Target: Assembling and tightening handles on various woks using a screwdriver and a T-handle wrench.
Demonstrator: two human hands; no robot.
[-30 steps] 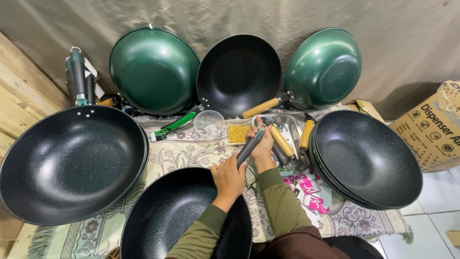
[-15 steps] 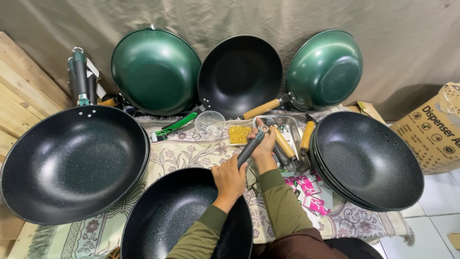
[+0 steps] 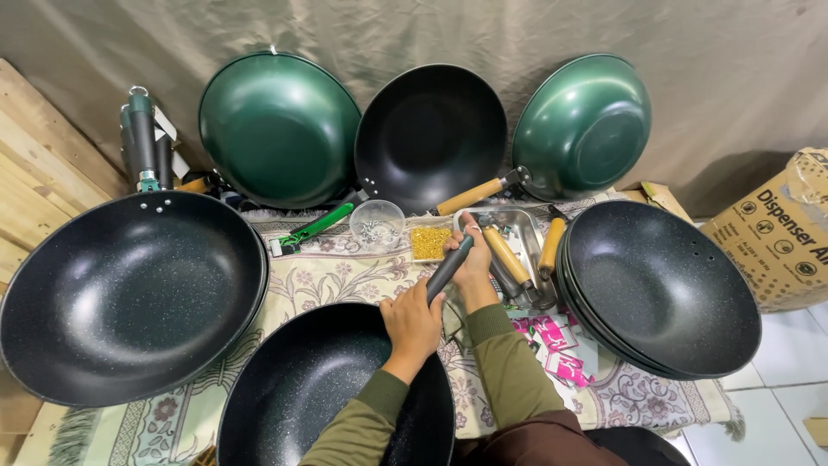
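Note:
A black speckled wok [image 3: 319, 397] lies right in front of me on the patterned cloth. My left hand [image 3: 414, 324] grips its rim where a dark grey handle [image 3: 450, 267] meets it. My right hand [image 3: 473, 259] is closed around the far end of that handle, beside a metal tray [image 3: 517, 226] with wood-handled parts. A clear bowl of small screws [image 3: 377, 224] and a small box of yellow bits [image 3: 429, 242] sit just beyond my hands.
A large black wok [image 3: 129, 293] lies at left, a stack of black woks [image 3: 660, 289] at right. Two green woks [image 3: 276, 129] [image 3: 586, 125] and a black one [image 3: 431, 138] lean on the backdrop. Pink packets [image 3: 552, 345] lie near my right arm. A cardboard box [image 3: 780, 233] stands far right.

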